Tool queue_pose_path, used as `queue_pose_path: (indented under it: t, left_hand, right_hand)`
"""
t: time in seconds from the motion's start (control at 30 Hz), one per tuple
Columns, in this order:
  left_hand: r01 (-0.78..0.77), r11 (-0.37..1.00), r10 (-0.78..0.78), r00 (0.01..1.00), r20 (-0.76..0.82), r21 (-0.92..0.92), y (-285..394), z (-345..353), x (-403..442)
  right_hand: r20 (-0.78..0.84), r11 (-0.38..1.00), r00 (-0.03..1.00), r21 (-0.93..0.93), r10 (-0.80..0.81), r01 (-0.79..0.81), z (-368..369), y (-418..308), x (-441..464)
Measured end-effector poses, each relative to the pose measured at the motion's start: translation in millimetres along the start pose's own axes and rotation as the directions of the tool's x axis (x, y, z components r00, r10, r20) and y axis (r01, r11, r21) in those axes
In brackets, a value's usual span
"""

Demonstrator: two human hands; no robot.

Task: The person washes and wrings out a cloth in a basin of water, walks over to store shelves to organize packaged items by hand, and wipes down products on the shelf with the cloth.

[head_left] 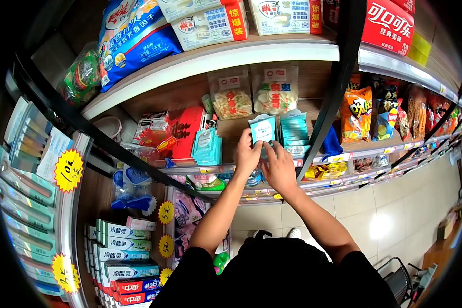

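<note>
My left hand (248, 154) is closed on the left edge of a small teal packet (263, 130), which stands at the front of the middle shelf. My right hand (278, 168) touches the packet's lower right corner, its fingers apart and its thumb lower down. Just right of that packet is an overlapping row of similar teal packets (294, 131). More teal packets (206, 146) lie in a pile to the left of my left hand. Behind my hands stand two clear bags of pale snacks (230, 97) with printed labels.
Washing powder (133, 43) and boxed soap (210, 25) sit on the upper shelf (215, 61). A black post (327, 110) separates my bay from the snack bags (356, 113) at right. Toothpaste boxes (126, 244) are stacked lower left. A chair (398, 282) stands on the tiled floor (354, 220).
</note>
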State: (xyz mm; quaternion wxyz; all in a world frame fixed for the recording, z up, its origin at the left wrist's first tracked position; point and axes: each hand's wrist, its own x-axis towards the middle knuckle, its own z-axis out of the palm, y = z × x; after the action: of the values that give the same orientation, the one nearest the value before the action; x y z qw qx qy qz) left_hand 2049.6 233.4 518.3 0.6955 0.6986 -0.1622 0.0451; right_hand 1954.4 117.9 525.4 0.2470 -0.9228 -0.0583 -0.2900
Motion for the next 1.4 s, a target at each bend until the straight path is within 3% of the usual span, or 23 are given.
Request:
queue_pose_path:
  t: [0.07,0.23,0.27,0.3,0.37,0.43,0.5,0.57,0.6,0.67,0.9,0.97,1.03,1.13,1.23,1.3,1.4]
  left_hand:
    - [-0.031,0.962,0.031,1.000,0.006,0.270,-4.6,0.5,6.0]
    - [-0.059,0.948,0.075,0.996,-0.040,0.312,-8.2,0.6,9.5]
    - [-0.224,0.807,0.273,0.962,-0.010,0.546,-0.7,-5.5,10.9]
    - [-0.349,0.582,0.447,0.892,0.069,0.734,4.6,-10.7,12.9]
    - [-0.320,0.660,0.377,0.924,0.068,0.680,-0.6,-14.4,18.2]
    - [-0.036,0.962,0.023,0.998,0.050,0.271,-4.9,-16.1,19.0]
    - [-0.050,0.964,0.037,0.998,0.055,0.262,-5.8,-18.3,19.4]
    - [0.055,0.954,-0.061,0.998,0.010,0.296,-5.9,-17.4,16.6]
    - [0.057,0.954,-0.062,0.998,0.010,0.295,-10.0,-17.2,17.1]
    - [-0.283,0.690,0.366,0.930,0.016,0.666,-17.4,-17.2,18.2]
    - [-0.162,0.743,0.245,0.969,-0.039,0.649,-33.3,-15.7,19.7]
    - [0.018,0.844,0.048,0.993,-0.110,0.536,-32.8,-12.9,19.0]
    - [0.005,0.820,0.073,0.991,-0.114,0.572,-30.6,-11.9,21.1]
    - [-0.063,0.879,0.148,0.978,-0.147,0.472,-39.4,-12.0,33.4]
    - [-0.138,0.854,0.184,0.982,-0.043,0.502,-46.5,-18.8,47.1]
    - [-0.075,0.846,0.068,0.997,0.031,0.528,-15.8,-18.6,46.7]
    - [-0.029,0.821,0.016,0.999,0.028,0.570,-17.3,-17.9,53.6]
  right_hand:
    - [0.023,0.998,0.999,-0.050,-0.023,0.024,4.9,1.1,-0.4]
    - [0.040,0.998,0.998,-0.053,-0.042,0.044,13.9,-1.0,1.4]
    - [0.035,0.999,0.998,-0.020,-0.045,0.046,15.1,-0.8,2.5]
    - [0.032,0.999,0.998,-0.022,-0.044,0.045,15.3,-0.2,3.4]
    - [0.048,0.999,0.998,-0.038,-0.033,0.035,15.6,-0.9,4.5]
    - [0.054,0.999,0.998,-0.039,-0.035,0.037,15.2,-1.8,5.8]
    - [0.057,0.998,0.998,-0.041,-0.040,0.042,14.8,-3.0,8.8]
    - [0.043,0.999,0.999,-0.026,-0.032,0.033,14.6,-4.0,10.1]
    - [0.045,0.999,0.999,-0.027,-0.032,0.033,15.7,-2.9,10.4]
    - [0.040,0.996,0.997,-0.058,-0.062,0.065,20.0,0.0,12.0]
    - [0.067,0.994,0.995,-0.067,-0.078,0.083,36.8,7.3,16.7]
    - [0.034,0.989,0.995,-0.114,-0.094,0.097,40.0,8.4,17.6]
    - [0.051,0.991,0.995,-0.106,-0.082,0.087,41.9,9.3,18.7]
    - [0.085,0.991,0.995,-0.116,-0.057,0.067,45.4,9.7,18.3]
    - [0.107,0.992,0.994,-0.128,-0.007,0.021,45.4,6.7,19.0]
    - [0.110,0.992,0.993,-0.124,0.033,-0.019,45.9,5.1,20.3]
    - [0.130,0.986,0.990,-0.161,0.055,-0.034,46.4,4.6,20.7]
